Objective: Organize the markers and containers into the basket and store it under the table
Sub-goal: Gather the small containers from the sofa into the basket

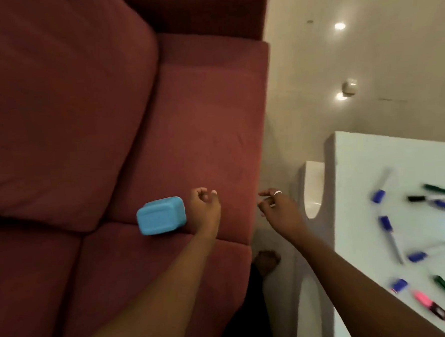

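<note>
Your left hand (204, 208) is hanging over the red sofa (187, 118), fingers loosely curled and holding nothing. The blue container (161, 215) is lying just beside it on the seat. Your right hand (278, 206) is hovering empty too, fingers relaxed, between the sofa and the white counter (372, 159) — the markers (388, 236) are lying scattered there.
</note>
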